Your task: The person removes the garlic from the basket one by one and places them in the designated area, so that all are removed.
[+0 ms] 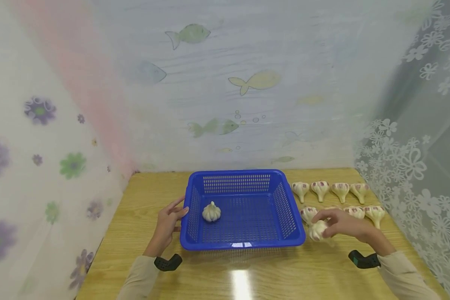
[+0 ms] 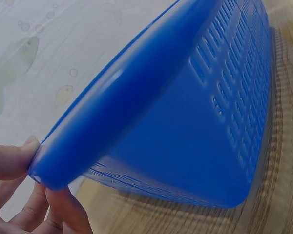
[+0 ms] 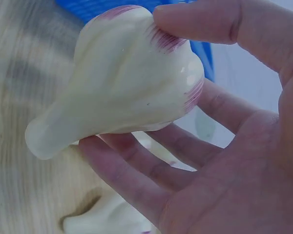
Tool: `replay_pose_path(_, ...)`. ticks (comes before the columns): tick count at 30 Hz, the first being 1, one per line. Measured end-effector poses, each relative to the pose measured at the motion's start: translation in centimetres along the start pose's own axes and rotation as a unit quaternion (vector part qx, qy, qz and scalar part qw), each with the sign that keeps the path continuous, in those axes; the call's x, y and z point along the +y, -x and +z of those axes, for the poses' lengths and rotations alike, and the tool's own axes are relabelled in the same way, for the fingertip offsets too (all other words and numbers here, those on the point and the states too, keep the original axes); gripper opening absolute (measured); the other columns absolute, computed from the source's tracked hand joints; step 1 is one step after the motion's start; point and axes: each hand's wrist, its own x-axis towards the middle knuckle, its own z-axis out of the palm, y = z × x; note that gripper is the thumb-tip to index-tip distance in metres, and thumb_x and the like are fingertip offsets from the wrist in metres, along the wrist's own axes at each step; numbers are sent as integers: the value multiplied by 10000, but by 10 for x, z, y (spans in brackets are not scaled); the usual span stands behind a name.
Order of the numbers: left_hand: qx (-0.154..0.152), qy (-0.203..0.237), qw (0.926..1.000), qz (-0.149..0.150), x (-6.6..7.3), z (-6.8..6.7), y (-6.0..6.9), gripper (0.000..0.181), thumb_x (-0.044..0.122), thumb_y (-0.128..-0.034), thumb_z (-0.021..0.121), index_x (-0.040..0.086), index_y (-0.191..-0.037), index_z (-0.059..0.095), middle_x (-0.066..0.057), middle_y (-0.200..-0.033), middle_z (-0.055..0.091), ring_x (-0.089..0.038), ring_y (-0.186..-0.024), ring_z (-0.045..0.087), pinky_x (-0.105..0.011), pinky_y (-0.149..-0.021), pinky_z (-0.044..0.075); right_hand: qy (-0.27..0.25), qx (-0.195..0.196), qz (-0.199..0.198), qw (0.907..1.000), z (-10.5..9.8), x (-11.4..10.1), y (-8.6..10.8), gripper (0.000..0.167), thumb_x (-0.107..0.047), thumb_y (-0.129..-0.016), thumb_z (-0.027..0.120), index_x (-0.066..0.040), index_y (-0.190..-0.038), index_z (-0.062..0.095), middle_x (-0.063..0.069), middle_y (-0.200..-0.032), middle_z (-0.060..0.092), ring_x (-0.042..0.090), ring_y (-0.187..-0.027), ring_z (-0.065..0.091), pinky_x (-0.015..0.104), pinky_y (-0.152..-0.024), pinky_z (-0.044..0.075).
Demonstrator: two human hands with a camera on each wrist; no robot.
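Observation:
A blue plastic basket [image 1: 243, 246] with slotted walls stands on the wooden table. One garlic bulb [image 1: 211, 212] lies inside it, toward the left. My left hand [image 1: 168, 223] grips the basket's left rim; in the left wrist view the thumb is above the rim and the fingers [image 2: 63, 209] curl beneath it. Just off the basket's right front corner, my right hand [image 1: 339, 225] holds a white garlic bulb [image 3: 127, 73] with purple streaks between thumb and fingers. Its stem points away from the palm in the right wrist view.
Right of the basket, several garlic bulbs [image 1: 340, 191] lie in a back row. A front row of bulbs [image 1: 375, 213] is partly hidden by my right hand. A patterned curtain [image 1: 416, 166] borders the table's right side, and a fish-printed sheet [image 1: 247, 104] hangs behind.

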Motion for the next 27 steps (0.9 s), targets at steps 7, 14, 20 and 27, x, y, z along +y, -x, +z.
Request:
replay_pose_path(7,51,-62,10000,-46,1,0,0,459,132,-889,637,234,-1328,552,-131,-1175,613,-200,-827,646,-372,-601,553,322,7,-171,9993,9,6,-6,361,-73,-847,656,53,-1172,563,213,-1174,526,154,-777,471,344,-648,449)
replay_pose_path(14,78,-151,9999,13,1,1,0,468,163,-878,657,232,-1329,550,-143,-1177,616,-199,-816,645,-366,-590,549,508,99,-69,9986,17,12,-13,377,-37,-748,701,33,-1102,593,157,-1093,563,201,-779,437,319,-618,393)
replay_pose_path(20,66,-136,9999,41,0,1,0,475,170,-877,661,229,-1335,547,-146,-1184,612,-198,-812,644,-356,-576,546,728,158,-175,9971,20,22,-16,385,7,-682,701,20,-1055,608,144,-1051,577,188,-790,438,293,-614,399)
replay_pose_path(27,67,-93,9999,22,0,0,1,466,170,-886,652,233,-1336,546,-142,-1196,604,-201,-825,643,-360,-589,551,763,163,-41,9969,23,26,-19,406,60,-659,665,23,-1057,594,141,-1054,549,165,-692,407,287,-564,373)
